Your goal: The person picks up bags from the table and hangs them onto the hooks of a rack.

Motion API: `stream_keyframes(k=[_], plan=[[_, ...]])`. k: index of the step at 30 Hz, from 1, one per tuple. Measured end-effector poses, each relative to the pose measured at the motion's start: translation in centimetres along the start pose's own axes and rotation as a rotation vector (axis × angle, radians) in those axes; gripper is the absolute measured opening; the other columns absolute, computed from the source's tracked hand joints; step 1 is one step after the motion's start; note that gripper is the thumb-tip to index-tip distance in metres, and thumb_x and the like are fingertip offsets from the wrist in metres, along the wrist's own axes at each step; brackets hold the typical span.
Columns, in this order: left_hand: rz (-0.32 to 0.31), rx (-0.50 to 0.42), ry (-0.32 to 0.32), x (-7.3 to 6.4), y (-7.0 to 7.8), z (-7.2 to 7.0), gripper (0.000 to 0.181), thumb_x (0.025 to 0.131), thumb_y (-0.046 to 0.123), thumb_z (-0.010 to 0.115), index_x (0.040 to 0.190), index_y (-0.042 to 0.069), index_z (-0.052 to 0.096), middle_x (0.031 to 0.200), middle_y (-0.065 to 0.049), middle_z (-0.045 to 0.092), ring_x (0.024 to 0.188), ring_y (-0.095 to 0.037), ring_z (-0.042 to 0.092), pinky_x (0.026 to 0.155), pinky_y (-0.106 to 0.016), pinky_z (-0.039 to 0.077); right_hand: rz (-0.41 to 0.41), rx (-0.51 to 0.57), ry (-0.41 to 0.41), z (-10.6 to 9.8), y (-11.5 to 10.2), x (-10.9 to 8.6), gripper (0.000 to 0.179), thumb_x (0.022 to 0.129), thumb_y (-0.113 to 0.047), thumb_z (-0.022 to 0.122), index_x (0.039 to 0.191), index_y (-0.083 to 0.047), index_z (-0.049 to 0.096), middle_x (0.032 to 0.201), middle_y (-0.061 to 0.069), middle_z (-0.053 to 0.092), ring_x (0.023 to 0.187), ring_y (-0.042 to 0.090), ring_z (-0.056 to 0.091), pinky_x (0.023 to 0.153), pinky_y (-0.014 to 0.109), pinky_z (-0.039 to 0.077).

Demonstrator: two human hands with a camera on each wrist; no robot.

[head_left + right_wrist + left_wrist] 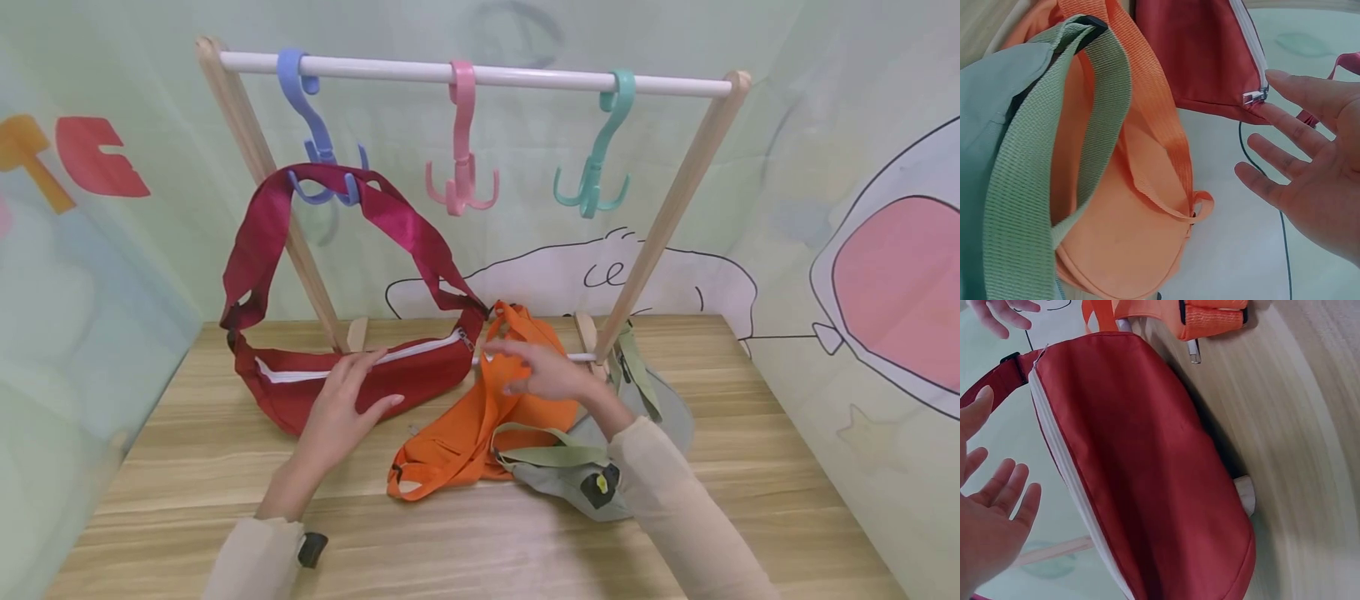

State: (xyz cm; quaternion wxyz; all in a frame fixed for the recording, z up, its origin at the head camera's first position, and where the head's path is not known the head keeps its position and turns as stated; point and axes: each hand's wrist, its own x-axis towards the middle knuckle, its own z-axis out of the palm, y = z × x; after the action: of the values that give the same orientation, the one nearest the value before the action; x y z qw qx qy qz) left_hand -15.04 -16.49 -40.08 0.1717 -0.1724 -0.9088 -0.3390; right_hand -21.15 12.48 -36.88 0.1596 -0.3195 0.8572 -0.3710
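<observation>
The hanging of the dark red, elongated fabric waist bag (1138, 459) is apparently nearing completion: its wide, shiny crimson strap (401, 221) is looping over the prongs of the blue plastic hook (318, 137), itself hanging near the left end of the white round rail (540, 77). The left hand (341, 412) is hovering just before the bag's body, fingers loosely spread and holding nothing; the right hand (547, 373) is hovering near the bag's right end, fingers parted and gripping nothing, though whether a fingertip is touching the fabric I cannot tell. The next move seems to be calling for a check that the strap is sitting securely on its prongs. The bag is looking full and rounded, its white zip (1067, 459) running lengthwise and its silver metal pull (1254, 97) lying at the right end; whether the underside is resting on the pale wooden table (187, 467) is unclear
</observation>
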Motion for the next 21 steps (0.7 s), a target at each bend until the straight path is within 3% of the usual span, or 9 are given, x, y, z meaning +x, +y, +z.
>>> stream_keyframes(k=[10,21], plan=[[-0.021,0.001,-0.099,-0.7,-0.2,1.1,0.066,0.076,0.022,0.075,0.133,0.009,0.044,0.125,-0.016,0.044,0.115,-0.032,0.041,0.089,-0.052,0.04,-0.015,-0.013,-0.03,0.8,1.2,0.0,0.058,0.082,0.002,0.062,0.136,-0.005,0.041,0.138,0.011,0.041,0.121,0.037,0.039,0.097,0.052,0.032],[-0.003,-0.046,-0.148,-1.7,-0.1,2.4,0.066,0.074,0.019,0.076,0.132,0.008,0.045,0.121,-0.015,0.047,0.111,-0.031,0.044,0.087,-0.05,0.042,-0.045,-0.034,-0.034,1.4,1.9,-0.2,0.058,0.081,0.003,0.062,0.135,-0.004,0.042,0.138,0.013,0.041,0.124,0.034,0.037,0.097,0.052,0.032]])
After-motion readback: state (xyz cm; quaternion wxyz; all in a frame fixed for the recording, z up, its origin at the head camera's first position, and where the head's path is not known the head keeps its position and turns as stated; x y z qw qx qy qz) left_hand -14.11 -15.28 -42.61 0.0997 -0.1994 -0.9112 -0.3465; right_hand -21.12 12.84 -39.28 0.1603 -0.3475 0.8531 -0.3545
